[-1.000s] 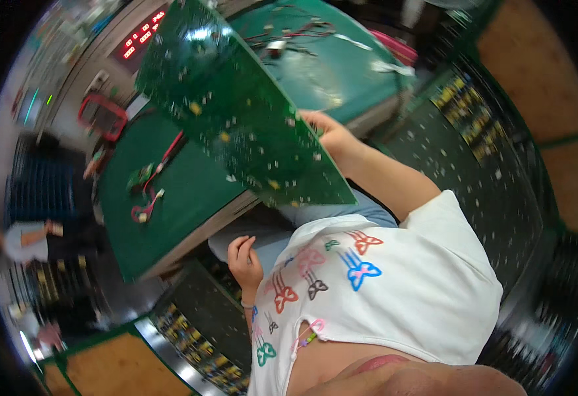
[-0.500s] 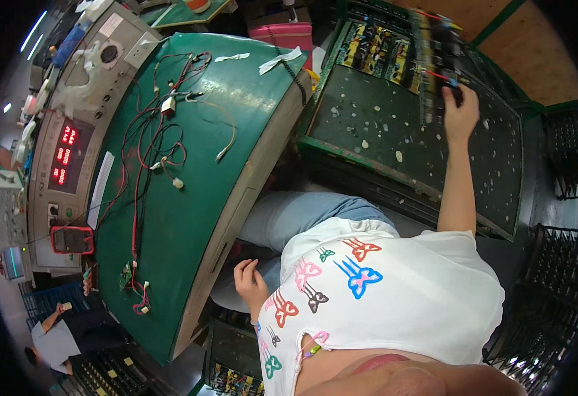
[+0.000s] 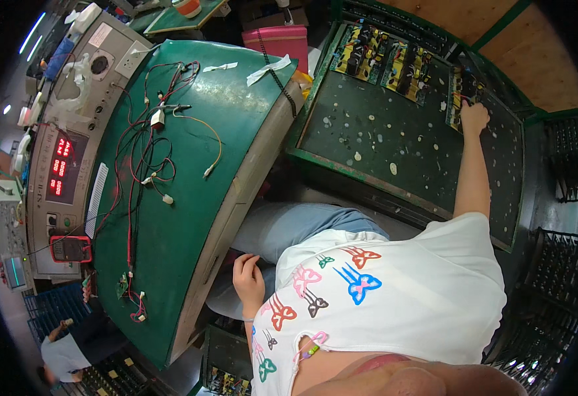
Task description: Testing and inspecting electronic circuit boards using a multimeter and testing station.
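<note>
My right hand (image 3: 475, 119) reaches out at the far right, its fingers closed on the near end of a circuit board (image 3: 458, 89) crowded with yellow and black parts. That board sits on the dark speckled top of a green-framed cart (image 3: 368, 135). To its left, two similar boards, a nearer one (image 3: 404, 74) and one at the cart's far left (image 3: 358, 54), lie on the same surface. My left hand (image 3: 248, 280) hangs beside my lap near the bench edge, fingers loosely bent and apart, with nothing visible in it.
A green-topped bench (image 3: 190, 158) stands on the left, with tangled red and black leads (image 3: 150, 155) on it. A grey test instrument (image 3: 64, 158) with red digits and a red-cased multimeter (image 3: 71, 249) line its far side. Another person (image 3: 68, 356) is at lower left.
My right hand has brought the blurred, raised board down and to the right onto the cart, apart from the other boards. My left hand has barely moved.
</note>
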{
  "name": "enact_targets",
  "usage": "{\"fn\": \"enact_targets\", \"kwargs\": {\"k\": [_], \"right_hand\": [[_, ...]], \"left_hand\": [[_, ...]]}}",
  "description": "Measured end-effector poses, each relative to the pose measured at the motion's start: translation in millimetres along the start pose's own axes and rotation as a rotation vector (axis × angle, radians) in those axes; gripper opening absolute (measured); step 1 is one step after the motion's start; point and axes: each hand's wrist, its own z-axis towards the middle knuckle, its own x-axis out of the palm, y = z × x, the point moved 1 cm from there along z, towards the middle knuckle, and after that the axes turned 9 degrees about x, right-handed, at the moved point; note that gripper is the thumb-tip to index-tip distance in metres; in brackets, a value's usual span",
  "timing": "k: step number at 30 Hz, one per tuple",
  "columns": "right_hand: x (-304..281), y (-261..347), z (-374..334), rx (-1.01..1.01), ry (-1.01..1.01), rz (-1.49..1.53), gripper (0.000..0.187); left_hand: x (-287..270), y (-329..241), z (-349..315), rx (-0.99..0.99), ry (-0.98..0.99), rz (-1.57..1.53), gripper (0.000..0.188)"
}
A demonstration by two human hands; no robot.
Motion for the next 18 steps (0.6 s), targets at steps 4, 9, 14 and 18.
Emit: {"fn": "enact_targets", "kwargs": {"k": [4, 9, 14, 18], "right_hand": [[14, 34, -2, 0.019, 0.051, 0.033, 0.056], [37, 61, 9, 0.135, 0.069, -0.012, 0.056], [54, 47, 45, -0.065, 0.222, -0.183, 0.055], [2, 41, 55, -0.14, 0.201, -0.02, 0.061]], "left_hand": [[0, -1, -8, -0.052, -0.015, 0.009, 0.02], [1, -1, -25, -0.162, -0.044, 0.005, 0.02], [3, 3, -37, -0.143, -0.087, 0.039, 0.022], [6, 10, -52, -0.199, -0.152, 0.055, 0.023]]}}
